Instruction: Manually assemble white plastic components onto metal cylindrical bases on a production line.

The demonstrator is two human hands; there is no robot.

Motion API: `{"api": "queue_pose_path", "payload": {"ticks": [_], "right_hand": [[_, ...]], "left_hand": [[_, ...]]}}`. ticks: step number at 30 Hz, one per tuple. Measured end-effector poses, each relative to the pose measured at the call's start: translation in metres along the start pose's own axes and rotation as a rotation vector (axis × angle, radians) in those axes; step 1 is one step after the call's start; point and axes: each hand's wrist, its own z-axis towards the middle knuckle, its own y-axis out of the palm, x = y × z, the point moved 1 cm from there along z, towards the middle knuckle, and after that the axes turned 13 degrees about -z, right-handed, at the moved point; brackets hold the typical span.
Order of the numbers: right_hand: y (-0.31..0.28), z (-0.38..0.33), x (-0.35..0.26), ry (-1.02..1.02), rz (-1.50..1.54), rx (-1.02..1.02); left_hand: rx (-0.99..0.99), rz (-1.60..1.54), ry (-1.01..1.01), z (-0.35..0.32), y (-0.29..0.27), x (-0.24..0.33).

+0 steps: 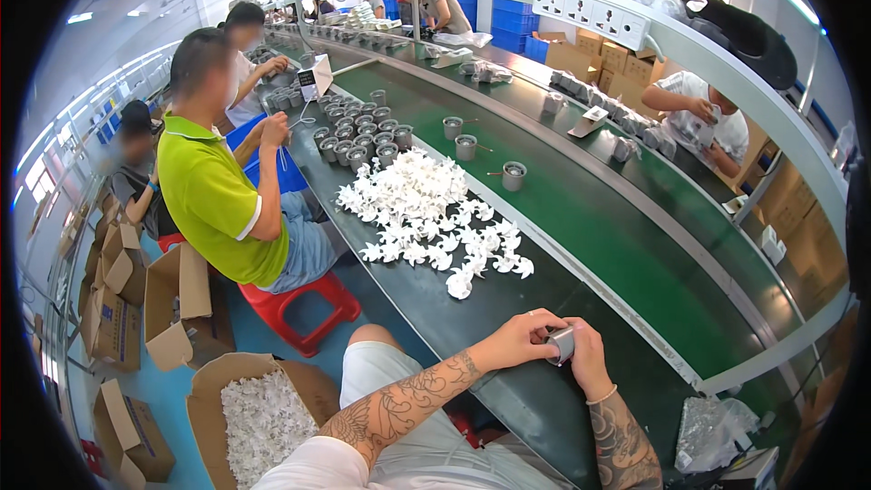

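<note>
Between my two hands is a small grey cylindrical cup-shaped part (562, 345), tilted on its side above the near edge of the dark bench. My left hand (519, 341) grips it from the left with the fingertips over its top. My right hand (588, 358) wraps round its right side. Beyond my hands a loose heap of white plastic impeller-like pieces (417, 204) lies on the bench. Further off stand several grey cup-shaped housings (358, 136) in a cluster. What sits inside the held part is hidden.
A green conveyor belt (581, 218) runs past the bench, carrying a few grey housings (513, 176). A co-worker in a lime shirt (213, 181) sits on a red stool (299, 313) at the left. An open carton (213, 399) of white pieces stands by my leg. A plastic bag (712, 431) lies at right.
</note>
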Motion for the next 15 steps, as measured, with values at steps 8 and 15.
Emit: {"api": "queue_pose_path", "payload": {"ticks": [8, 15], "right_hand": [[0.004, 0.002, -0.009, 0.040, 0.095, -0.051], [0.002, 0.001, 0.002, -0.066, 0.060, -0.023]], "left_hand": [[0.068, 0.017, -0.047, -0.002, -0.006, 0.002], [0.001, 0.028, 0.028, -0.001, 0.003, 0.012]]}}
